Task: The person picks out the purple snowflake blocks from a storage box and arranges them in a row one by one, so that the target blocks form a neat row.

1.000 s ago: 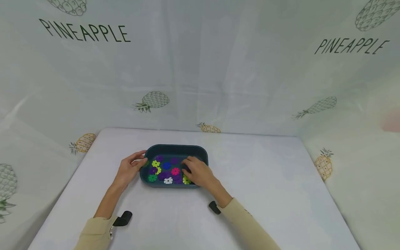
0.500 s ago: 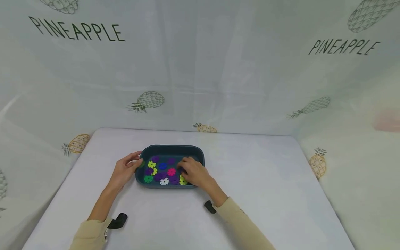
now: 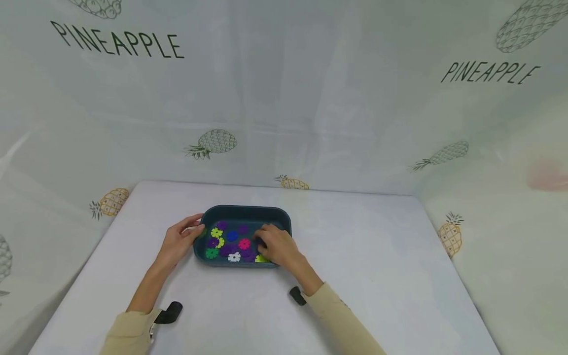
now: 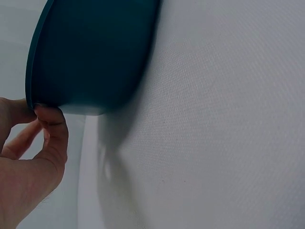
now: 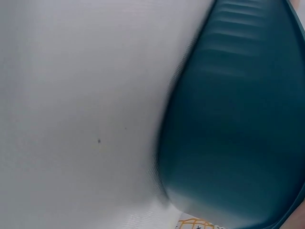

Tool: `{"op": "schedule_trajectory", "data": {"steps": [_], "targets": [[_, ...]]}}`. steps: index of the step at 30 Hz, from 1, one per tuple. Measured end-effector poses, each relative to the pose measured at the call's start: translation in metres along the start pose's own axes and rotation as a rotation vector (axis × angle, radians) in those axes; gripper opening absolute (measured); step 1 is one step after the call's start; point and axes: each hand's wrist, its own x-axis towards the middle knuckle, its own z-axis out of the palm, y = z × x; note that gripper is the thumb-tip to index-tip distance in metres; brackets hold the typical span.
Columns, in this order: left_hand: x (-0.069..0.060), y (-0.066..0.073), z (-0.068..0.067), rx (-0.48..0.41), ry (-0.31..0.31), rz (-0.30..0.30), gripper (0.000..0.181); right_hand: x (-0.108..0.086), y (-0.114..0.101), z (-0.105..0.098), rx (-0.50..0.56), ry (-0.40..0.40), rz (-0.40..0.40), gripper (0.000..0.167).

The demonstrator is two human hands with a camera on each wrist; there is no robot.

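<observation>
A dark teal tray holds several flower-shaped plastic discs, among them a white disc, a pink disc, a blue disc and a green disc. At the tray's left end my left hand pinches the rim between thumb and fingers; the left wrist view shows this grip on the tray wall. My right hand reaches over the right side, fingers bent down inside. A yellow disc is partly covered by it. Whatever lies under those fingertips is hidden.
The tray stands on a white-covered table. Behind it hangs a pale curtain printed with pineapples. Black wrist-camera parts, such as the left one, stick out near both sleeves.
The head view has shifted slightly. My right hand has moved a little within the tray, and the yellow disc beside it now shows less. My left hand keeps its place on the rim.
</observation>
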Motion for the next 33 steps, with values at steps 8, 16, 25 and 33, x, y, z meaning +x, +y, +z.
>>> {"op": "schedule_trajectory", "data": {"steps": [8, 16, 25, 33], "targets": [[-0.0001, 0.0022, 0.0004, -0.002, 0.007, -0.001, 0.054, 0.0008, -0.0025, -0.0035, -0.042, -0.029, 0.000, 0.025], [-0.0006, -0.0010, 0.0009, 0.004, 0.013, 0.009, 0.054, 0.0012, -0.0019, -0.0068, 0.017, -0.091, -0.019, 0.024], [-0.0015, -0.0032, 0.0010, 0.004, 0.010, 0.007, 0.053, -0.0008, -0.0003, -0.0034, 0.214, 0.029, -0.009, 0.014], [-0.0004, -0.0022, 0.0005, -0.005, 0.009, 0.013, 0.054, -0.0009, 0.0026, -0.0003, 0.327, 0.259, -0.034, 0.010]]}}
